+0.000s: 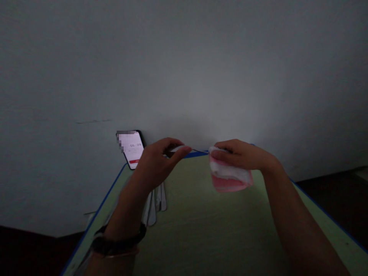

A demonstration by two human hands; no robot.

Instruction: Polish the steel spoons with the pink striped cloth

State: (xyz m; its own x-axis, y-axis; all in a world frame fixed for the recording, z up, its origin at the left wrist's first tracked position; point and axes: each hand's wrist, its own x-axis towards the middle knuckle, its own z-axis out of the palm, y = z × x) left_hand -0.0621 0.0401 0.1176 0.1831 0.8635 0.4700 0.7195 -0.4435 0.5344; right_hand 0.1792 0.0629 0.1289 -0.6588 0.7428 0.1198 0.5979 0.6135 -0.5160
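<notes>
A slim metal utensil [199, 151], seemingly cutlery, spans the gap between my hands above the far edge of the table. My left hand [161, 159] is closed on its left end, where a pale, wider part shows between thumb and fingers; its exact kind is unclear. In my right hand [235, 153] a pink and white cloth [230, 178] is pinched against the utensil's other end and hangs down in folds. Several flat metal handles with rounded ends [152, 211] lie on the table below my left forearm, partly hidden by it.
The pale green table [207, 230] has a blue edge and stands against a grey wall [184, 69]. A lit phone [132, 151] showing a timer leans on the wall at the table's far left corner. A dark band [118, 243] circles my left wrist.
</notes>
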